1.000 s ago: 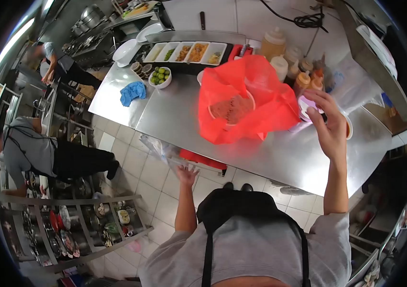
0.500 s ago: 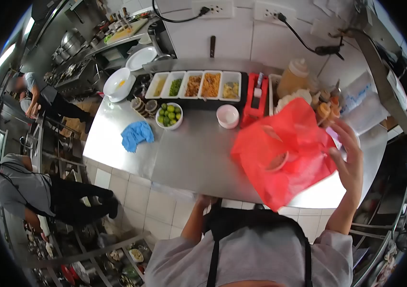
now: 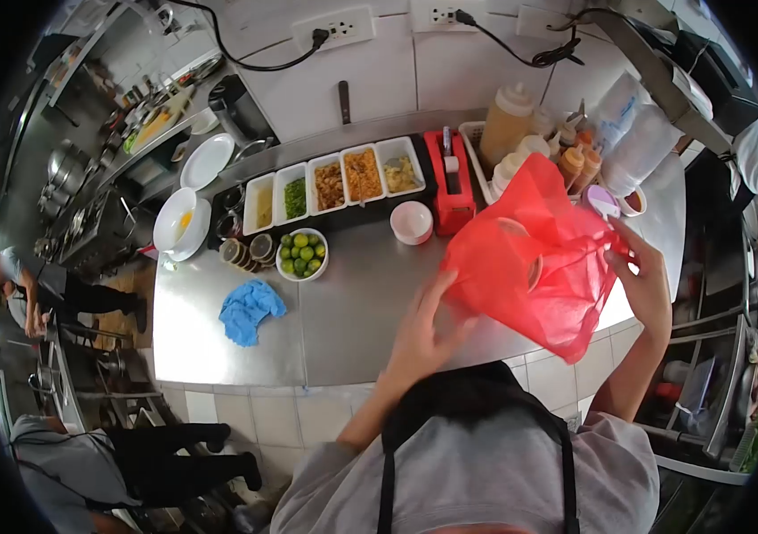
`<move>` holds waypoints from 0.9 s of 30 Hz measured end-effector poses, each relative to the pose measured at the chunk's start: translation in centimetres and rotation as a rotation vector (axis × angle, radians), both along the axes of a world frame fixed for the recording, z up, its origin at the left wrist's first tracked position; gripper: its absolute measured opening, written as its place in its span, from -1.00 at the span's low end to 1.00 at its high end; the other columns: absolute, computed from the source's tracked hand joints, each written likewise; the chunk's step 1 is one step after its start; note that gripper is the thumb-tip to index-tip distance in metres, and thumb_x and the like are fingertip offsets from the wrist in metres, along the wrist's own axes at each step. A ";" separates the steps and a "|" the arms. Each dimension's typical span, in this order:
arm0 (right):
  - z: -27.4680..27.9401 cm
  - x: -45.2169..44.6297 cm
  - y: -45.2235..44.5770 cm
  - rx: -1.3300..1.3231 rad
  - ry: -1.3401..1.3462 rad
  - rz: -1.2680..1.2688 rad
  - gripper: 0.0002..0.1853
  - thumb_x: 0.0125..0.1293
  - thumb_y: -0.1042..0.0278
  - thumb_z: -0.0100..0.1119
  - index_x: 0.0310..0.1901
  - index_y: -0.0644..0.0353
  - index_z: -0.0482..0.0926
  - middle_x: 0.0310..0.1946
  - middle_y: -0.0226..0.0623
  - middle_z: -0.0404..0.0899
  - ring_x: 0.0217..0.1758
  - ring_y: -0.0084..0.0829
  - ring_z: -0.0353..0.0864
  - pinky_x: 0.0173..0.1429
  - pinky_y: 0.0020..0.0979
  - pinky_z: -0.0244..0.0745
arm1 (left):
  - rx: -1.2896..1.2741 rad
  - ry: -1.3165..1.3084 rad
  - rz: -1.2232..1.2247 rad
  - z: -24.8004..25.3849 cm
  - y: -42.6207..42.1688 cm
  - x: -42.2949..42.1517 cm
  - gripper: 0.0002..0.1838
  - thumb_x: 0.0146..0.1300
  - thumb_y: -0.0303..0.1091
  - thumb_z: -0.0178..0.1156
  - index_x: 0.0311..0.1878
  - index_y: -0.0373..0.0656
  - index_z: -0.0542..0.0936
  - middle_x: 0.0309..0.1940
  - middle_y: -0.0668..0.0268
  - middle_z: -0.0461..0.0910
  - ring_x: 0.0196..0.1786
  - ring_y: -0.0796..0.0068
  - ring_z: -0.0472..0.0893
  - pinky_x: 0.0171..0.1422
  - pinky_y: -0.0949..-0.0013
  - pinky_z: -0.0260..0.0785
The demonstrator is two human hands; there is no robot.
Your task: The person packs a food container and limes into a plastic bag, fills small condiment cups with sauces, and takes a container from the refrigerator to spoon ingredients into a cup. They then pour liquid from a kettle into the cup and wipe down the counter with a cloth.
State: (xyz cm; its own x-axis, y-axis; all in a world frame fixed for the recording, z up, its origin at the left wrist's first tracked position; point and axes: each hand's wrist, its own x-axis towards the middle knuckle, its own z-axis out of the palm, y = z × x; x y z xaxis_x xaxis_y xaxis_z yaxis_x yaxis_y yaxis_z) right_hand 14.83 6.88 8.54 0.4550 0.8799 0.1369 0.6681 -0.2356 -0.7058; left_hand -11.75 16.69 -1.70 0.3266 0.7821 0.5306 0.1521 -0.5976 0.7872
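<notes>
A shiny metal table [image 3: 348, 311] is the biggest thing here, and it runs along a white tiled wall [image 3: 521, 76]. Next comes the red bag [image 3: 530, 267], thin and crinkly, at the right part of the table, partly past its front edge. A round rim shows through it, but I cannot tell what the thing inside is, or if the bag rests on the table. Near the wall, five white tubs [image 3: 309, 189] stand in a row, with bits of food inside. The right hand [image 3: 648, 283] pinches the bag's right edge between thumb and fingers. The left hand [image 3: 428, 336] is open, thumb apart from the fingers, at the bag's left side; I cannot tell if it touches. A tall bottle [image 3: 508, 120] with a pale lid stands behind the bag, and a red box [image 3: 453, 191] is between that bottle and the tubs. A crumpled blue cloth [image 3: 251, 311] lies on the left part of the table. Just beside it is a white bowl [image 3: 312, 276] full of green limes. Last is a small pink bowl [image 3: 412, 238], just left of the red box.
</notes>
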 end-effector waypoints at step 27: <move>-1.8 -10.6 5.5 0.747 0.462 0.412 -0.78 0.27 0.34 0.03 -0.23 0.32 0.58 -0.27 -0.21 0.57 -0.25 -0.42 0.55 -0.08 -0.45 0.42 | -0.623 -0.289 0.306 -5.9 17.2 -15.9 -0.67 0.11 -0.46 0.14 -0.02 -0.14 0.41 -0.30 0.31 0.56 -0.35 0.57 0.52 -0.31 0.52 0.36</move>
State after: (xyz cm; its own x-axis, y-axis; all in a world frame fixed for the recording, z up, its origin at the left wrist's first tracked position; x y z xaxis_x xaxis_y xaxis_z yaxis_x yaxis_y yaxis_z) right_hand 4.23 12.36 6.73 0.2794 0.7408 0.6108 0.2174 0.5708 -0.7918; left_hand -27.64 33.93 -7.58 -0.0383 0.9992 -0.0079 -0.0241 0.0070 0.9997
